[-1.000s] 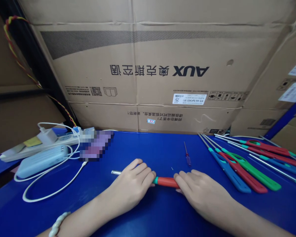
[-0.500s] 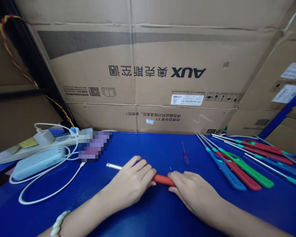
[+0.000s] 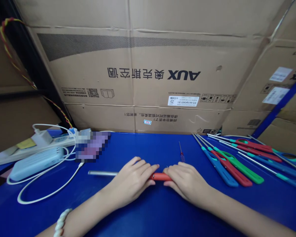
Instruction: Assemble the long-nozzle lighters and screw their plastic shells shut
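Both of my hands are closed round a red long-nosed lighter (image 3: 162,177) held level, low over the table. My left hand (image 3: 135,176) wraps its front part, and the metal tube (image 3: 102,173) sticks out to the left of it. At the handle end, my right hand (image 3: 187,179) has its fingers and thumb round the red body. Only a short red stretch shows between the two hands; the trigger area is hidden. Just behind my right hand lies a small screwdriver (image 3: 182,157) with a purple handle, partly covered by the fingers.
Several long lighters in blue, red and green (image 3: 239,164) lie fanned out on the right of the blue table (image 3: 138,146). To the left are a power strip (image 3: 56,141), a light-blue power bank (image 3: 37,163), white cables and a blurred-out phone (image 3: 95,144). Cardboard (image 3: 150,52) walls the back.
More of the metal tube now shows left of my left hand. My right hand has come closer to the left one and now partly covers the screwdriver. The view has shifted slightly.
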